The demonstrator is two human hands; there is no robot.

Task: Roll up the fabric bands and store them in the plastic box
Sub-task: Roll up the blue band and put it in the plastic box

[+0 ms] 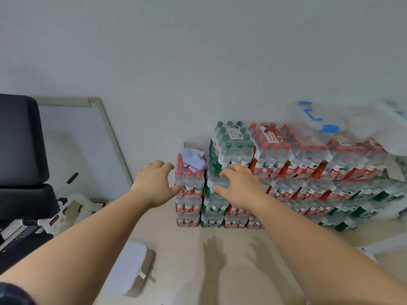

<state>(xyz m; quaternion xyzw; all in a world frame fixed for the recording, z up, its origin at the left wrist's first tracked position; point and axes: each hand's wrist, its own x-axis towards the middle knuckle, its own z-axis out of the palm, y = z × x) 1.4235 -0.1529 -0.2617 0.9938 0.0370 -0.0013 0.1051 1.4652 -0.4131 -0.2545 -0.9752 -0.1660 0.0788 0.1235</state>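
Both my arms reach forward over the floor toward stacked packs of water bottles. My left hand (155, 183) hovers with relaxed, spread fingers just left of the narrow red-capped stack (189, 188) and holds nothing. My right hand (240, 186) is spread the same way in front of the green-labelled packs (229, 148), empty. A crumpled pale purple piece of fabric or paper (192, 160) lies on top of the narrow stack. No plastic box and no rolled bands are in sight.
A long wall of shrink-wrapped bottle packs (319, 170) runs to the right along the white wall. A black chair (22, 155) and a leaning whiteboard (88, 139) stand at the left. A white stool (130, 267) sits on the beige floor below my left arm.
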